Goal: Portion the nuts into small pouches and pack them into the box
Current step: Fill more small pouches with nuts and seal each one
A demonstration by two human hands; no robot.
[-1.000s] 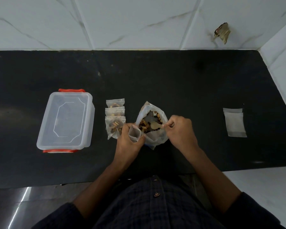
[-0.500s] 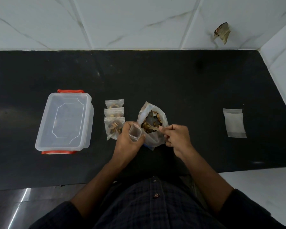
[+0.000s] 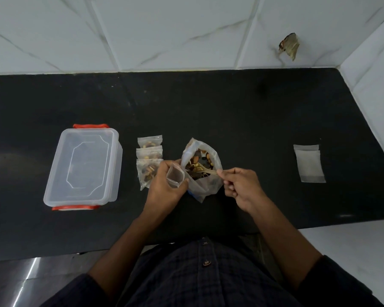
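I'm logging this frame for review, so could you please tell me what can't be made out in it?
- Head view: the spoon bowl, sunk among the nuts in the big bag; its load is unclear.
- Its handle end, covered by the right hand.
- The lowest filled pouch, partly behind the left hand.
- Count of empty pouches: stacked, too small to tell.
- Box contents: blurred through the lid.

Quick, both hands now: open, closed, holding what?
Left hand: holds small empty clear plastic pouch open.
Right hand: pinches small wooden spoon in large nut bag.
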